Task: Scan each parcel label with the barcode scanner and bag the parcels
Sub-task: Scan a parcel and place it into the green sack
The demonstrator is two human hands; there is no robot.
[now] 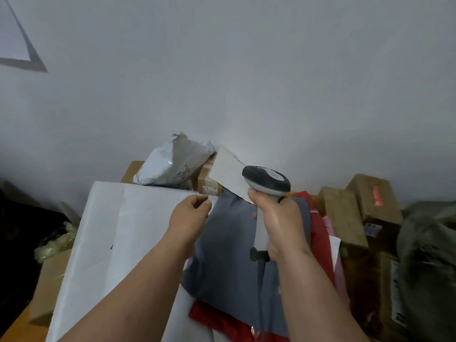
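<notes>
My right hand (pixel 281 228) grips the handle of a grey and white barcode scanner (pixel 267 180), head up, its cable hanging down. My left hand (pixel 190 215) is curled at the upper left edge of a dark grey parcel bag (pixel 229 262); whether it pinches that edge cannot be told. A white label or sheet (pixel 228 172) sticks up behind the grey bag, just left of the scanner head. A red parcel bag (pixel 217 317) lies under the grey one. A large white bag (pixel 98 233) spreads to the left.
A pale grey poly mailer (pixel 170 164) lies on cardboard boxes (pixel 204 180) by the wall. More brown boxes (pixel 355 213) stack at the right, beside a dark grey-green bag (pixel 429 255). A brown box (pixel 47 287) sits at the lower left.
</notes>
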